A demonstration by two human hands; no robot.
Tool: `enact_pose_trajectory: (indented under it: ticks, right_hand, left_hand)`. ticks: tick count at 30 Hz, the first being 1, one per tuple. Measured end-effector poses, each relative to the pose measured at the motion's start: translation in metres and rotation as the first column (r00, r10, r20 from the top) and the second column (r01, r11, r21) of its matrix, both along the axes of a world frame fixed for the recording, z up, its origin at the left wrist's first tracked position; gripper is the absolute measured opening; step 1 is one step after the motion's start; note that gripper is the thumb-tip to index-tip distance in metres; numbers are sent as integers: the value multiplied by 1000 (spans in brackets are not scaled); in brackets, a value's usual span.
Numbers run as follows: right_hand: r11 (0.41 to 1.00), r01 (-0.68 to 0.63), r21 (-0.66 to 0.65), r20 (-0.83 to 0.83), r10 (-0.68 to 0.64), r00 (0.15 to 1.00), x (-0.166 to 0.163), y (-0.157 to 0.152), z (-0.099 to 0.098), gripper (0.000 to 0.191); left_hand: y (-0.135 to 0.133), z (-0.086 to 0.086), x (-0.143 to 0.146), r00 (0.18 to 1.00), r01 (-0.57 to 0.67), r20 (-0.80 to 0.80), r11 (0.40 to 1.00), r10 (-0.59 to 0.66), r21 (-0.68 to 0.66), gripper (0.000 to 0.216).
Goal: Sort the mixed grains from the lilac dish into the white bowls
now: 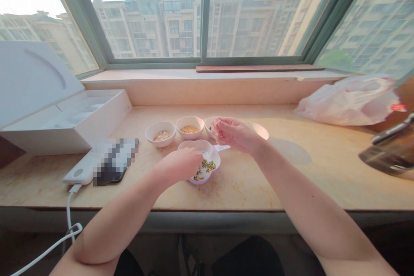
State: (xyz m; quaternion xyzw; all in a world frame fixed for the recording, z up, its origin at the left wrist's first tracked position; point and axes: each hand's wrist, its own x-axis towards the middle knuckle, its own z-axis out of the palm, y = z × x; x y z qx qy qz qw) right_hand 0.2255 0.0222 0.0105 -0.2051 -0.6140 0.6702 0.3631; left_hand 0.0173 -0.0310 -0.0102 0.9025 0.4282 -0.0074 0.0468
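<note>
A flower-shaped dish (216, 155) with a lilac rim stands in front of a row of small white bowls, with green beans (208, 165) and a few yellow grains lying in it. My left hand (181, 164) reaches over its left side, fingers bent down and closed; their tips are mostly hidden. My right hand (234, 134) is closed with fingertips together, raised by the third bowl (208, 126), which it partly covers. Whatever either hand holds is too small or hidden. Pale flat pieces fill the left bowl (161, 143), and yellow grains the second bowl (190, 136).
A fourth white bowl (258, 129) shows behind my right wrist. To the left are an open white box (100, 116), a white power bank (79, 172) with a cable, and a phone (121, 177). A plastic bag (349, 101) and a shiny metal object (388, 151) stand right.
</note>
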Motion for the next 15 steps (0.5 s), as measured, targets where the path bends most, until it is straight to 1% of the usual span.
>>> enact_pose_trajectory:
  ticks: [2, 3, 5, 7, 10, 15]
  right_hand:
    - [1000, -1, -7, -15, 1, 1000, 1, 0, 0, 45]
    - [1000, 0, -10, -19, 0, 1000, 2, 1, 1, 44]
    - [1000, 1, -12, -18, -2, 1000, 2, 1, 1, 44]
    - [1000, -4, -6, -8, 4, 1000, 2, 1, 0, 44]
    - [1000, -12, 17, 6, 12, 1000, 0, 1, -2, 44]
    - [999, -6, 32, 14, 6, 1000, -1, 3, -6, 45]
  left_hand:
    - [-6, 2, 7, 997, -12, -75, 1000, 12, 4, 27]
    - [-8, 3, 10, 991, -24, -128, 999, 27, 27, 28]
    - [-11, 4, 18, 983, -39, -175, 997, 50, 63, 27]
    - [-12, 3, 24, 974, -27, -220, 996, 45, 84, 24]
    - [-10, 0, 30, 970, 11, -243, 994, 15, 105, 24]
    - [-7, 2, 29, 975, 4, -219, 991, 25, 131, 22]
